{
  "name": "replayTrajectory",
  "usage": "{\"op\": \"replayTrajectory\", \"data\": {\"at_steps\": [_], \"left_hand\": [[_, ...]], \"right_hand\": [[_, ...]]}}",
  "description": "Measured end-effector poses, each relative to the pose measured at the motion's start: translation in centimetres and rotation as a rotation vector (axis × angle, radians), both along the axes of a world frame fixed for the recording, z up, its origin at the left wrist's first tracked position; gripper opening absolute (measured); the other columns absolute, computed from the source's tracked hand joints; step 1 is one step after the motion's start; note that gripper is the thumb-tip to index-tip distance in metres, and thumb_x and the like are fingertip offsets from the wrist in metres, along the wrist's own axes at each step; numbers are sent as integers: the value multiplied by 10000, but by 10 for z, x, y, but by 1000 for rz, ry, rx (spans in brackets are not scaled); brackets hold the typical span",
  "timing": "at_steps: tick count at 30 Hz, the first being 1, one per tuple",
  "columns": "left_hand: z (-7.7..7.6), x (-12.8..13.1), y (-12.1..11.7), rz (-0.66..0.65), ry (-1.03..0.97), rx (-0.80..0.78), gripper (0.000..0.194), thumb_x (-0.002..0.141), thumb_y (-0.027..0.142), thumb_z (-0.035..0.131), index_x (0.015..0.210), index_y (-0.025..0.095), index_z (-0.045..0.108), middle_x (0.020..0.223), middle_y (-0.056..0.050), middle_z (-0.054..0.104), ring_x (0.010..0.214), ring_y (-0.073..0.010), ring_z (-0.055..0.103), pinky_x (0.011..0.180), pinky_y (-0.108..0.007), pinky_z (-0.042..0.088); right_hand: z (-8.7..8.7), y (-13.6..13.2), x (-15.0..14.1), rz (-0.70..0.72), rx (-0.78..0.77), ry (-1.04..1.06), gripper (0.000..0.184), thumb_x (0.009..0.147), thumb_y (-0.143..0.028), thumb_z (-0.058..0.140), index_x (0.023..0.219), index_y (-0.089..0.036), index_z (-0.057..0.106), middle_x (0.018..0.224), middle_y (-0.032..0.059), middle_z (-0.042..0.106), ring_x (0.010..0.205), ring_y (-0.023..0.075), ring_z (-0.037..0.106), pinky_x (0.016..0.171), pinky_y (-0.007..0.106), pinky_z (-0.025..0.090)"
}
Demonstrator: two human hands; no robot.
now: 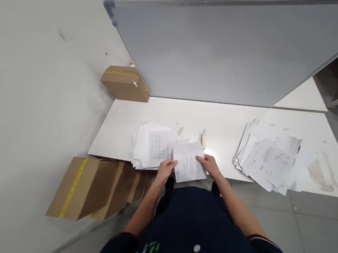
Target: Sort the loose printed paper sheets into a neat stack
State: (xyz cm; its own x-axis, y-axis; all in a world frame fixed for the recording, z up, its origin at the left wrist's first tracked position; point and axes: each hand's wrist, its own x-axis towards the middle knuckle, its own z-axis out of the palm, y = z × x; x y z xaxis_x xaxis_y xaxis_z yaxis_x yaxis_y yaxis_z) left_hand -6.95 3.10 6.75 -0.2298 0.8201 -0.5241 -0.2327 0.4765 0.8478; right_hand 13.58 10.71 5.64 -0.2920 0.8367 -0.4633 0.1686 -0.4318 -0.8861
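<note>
Over the front edge of the bench [228, 121], the printed paper [190, 164] hung between my hands, my left hand [166, 170] pinching its left edge and my right hand [209, 165] its right; I couldn't tell whether it was one sheet or several. Each grip was clamped on it only near the margin, so a slackened pinch could have dropped it to the floor [288, 224], and an uneven pull could have creased it. Just left, the loose pile [151, 145] poked past the bench's edge, where a brush of my wrist might have spilled it. To my right, the fanned stack [268, 160] overhung too, at risk from a swinging elbow. Beyond the paper sat a small pale block [203, 141], easily knocked by a careless reach. Farther back, the whiteboard [216, 56] rose, worth not bumping.
</note>
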Motion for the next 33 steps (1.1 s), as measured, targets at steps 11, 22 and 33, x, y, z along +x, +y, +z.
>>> {"op": "replayTrajectory", "data": {"at_steps": [11,22,33], "left_hand": [[-1,6,5,-42,34,9,494,673,538,587,922,112,603,812,-81,637,673,-139,578,590,-258,460],[-23,-35,-6,162,743,-315,404,763,400,510,1079,149,535,1021,-116,588,1008,-240,527,890,-386,384],[-37,-54,4,176,1136,-616,515,675,478,605,1062,169,465,1183,-153,460,1147,-324,389,907,-467,339]], "right_hand": [[14,3,-5,41,147,-151,347,637,-508,581,601,-168,524,573,0,503,556,134,445,476,233,311],[3,0,7,22,197,-255,305,690,-446,538,588,-163,489,573,-7,459,564,126,409,510,234,299],[2,-3,5,30,210,-250,328,710,-478,502,627,-161,514,607,7,516,569,135,442,515,236,334]]}}
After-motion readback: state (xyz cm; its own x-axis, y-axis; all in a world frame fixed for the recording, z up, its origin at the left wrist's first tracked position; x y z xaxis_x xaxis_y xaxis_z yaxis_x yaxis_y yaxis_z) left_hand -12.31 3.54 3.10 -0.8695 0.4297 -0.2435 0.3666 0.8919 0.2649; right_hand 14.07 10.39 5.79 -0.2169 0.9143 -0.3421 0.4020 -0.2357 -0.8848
